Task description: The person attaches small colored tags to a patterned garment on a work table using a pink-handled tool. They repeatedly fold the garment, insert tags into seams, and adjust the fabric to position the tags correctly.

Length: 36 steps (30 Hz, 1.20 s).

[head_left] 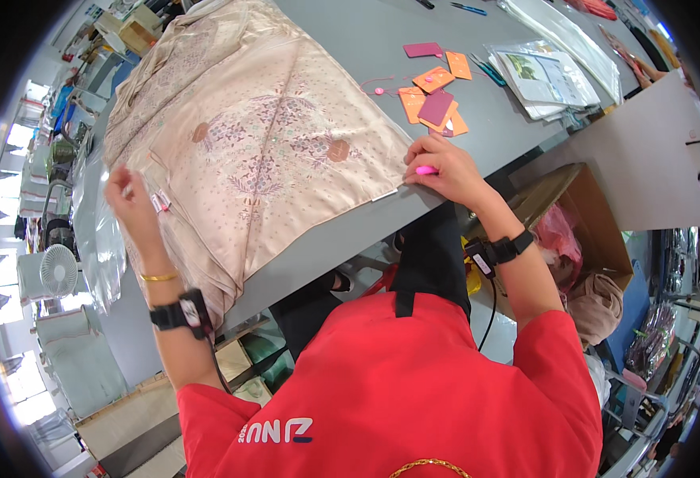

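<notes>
A cream satin scarf [230, 147] with a purple floral pattern and brown round patches lies spread over the grey table. At its right corner is my right hand [449, 174], closed around a small bright pink tool [426, 170]; most of the tool is hidden in the grip. The fingertips touch or nearly touch the scarf's edge. My left hand [132, 199] is by the scarf's left side, fingers loosely bent and apart, nothing visible in them. Beside it a small white label [161, 201] with red marks sits on the fabric. A white strip [383, 195] shows along the near hem.
Orange and maroon tags [437, 107] with pink strings lie beyond my right hand. Near them are teal-handled snips [489, 70] and stacked clear plastic packets [545, 80]. An open cardboard box [605, 219] stands right of the table [338, 247]. Clear plastic [99, 231] hangs at the left edge.
</notes>
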Tool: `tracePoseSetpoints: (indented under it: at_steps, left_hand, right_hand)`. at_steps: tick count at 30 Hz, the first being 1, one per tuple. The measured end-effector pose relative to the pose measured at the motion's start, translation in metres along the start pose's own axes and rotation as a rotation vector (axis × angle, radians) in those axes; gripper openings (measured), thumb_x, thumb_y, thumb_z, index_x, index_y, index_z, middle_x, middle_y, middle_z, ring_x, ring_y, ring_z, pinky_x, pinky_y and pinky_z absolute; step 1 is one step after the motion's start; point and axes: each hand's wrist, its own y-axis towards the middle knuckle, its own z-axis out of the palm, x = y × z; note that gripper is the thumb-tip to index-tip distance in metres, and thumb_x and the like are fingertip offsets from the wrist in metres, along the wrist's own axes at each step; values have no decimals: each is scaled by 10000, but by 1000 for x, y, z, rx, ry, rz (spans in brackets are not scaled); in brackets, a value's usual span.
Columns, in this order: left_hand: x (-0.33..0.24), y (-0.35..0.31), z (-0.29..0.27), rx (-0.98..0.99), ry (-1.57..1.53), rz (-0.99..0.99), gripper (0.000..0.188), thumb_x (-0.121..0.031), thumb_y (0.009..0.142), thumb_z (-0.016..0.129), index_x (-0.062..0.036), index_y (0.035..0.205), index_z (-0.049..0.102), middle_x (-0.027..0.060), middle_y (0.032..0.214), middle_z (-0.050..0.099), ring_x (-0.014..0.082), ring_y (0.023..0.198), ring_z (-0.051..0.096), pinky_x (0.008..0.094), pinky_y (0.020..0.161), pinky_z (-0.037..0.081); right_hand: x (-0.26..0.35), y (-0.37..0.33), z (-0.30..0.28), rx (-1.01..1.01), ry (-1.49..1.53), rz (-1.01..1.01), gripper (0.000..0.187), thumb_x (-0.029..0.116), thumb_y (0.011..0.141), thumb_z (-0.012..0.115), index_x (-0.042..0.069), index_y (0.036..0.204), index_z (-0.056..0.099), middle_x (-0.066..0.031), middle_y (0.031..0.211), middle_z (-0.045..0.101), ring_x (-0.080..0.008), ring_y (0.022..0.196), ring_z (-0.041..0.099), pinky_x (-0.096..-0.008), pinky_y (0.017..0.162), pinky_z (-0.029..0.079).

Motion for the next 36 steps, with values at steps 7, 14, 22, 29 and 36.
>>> tracePoseSetpoints:
  at_steps: [7, 14, 22, 29, 36]
  left_hand:
    - [-168, -145, 41, 659, -315, 381, 213, 16, 913, 693, -33, 1120, 700, 117, 1070, 664, 279, 982, 669, 368, 838, 567]
    - [-233, -174, 117, 764, -225, 548, 226, -93, 874, 767, -10, 1079, 718, 118, 1046, 668, 335, 959, 654, 434, 828, 557]
    - [-196, -173, 151, 1030, -521, -337, 144, -117, 964, 733, 12, 1027, 751, 85, 849, 715, 200, 740, 675, 357, 715, 550]
    - [-192, -164, 152, 1135, -761, -562, 75, -63, 918, 813, -7, 945, 770, -7, 778, 694, 46, 651, 573, 218, 573, 440]
    - [-198, -163, 150, 1114, -706, -555, 71, -40, 899, 823, -5, 905, 761, -7, 765, 691, 42, 637, 557, 217, 563, 430]
  right_hand:
    - [-8, 17, -4, 6, 297, 143, 139, 141, 947, 776, 23, 950, 703, -72, 981, 667, -247, 935, 611, -349, 862, 502]
    - [3, 92, 14, -194, -52, 54, 226, 224, 998, 709, 8, 1032, 650, -127, 997, 660, -298, 934, 634, -369, 841, 515]
    - [17, 22, 5, -194, 243, 309, 206, 278, 1047, 649, 77, 1086, 672, -93, 1029, 688, -328, 993, 663, -449, 826, 524]
    - [23, -36, 12, -275, -164, 100, 85, 202, 984, 730, 142, 1044, 722, -26, 942, 641, -261, 918, 633, -393, 835, 460]
    - [16, -43, 10, -307, -103, 67, 88, 173, 955, 748, 150, 1039, 736, -25, 936, 625, -250, 923, 616, -389, 821, 439]
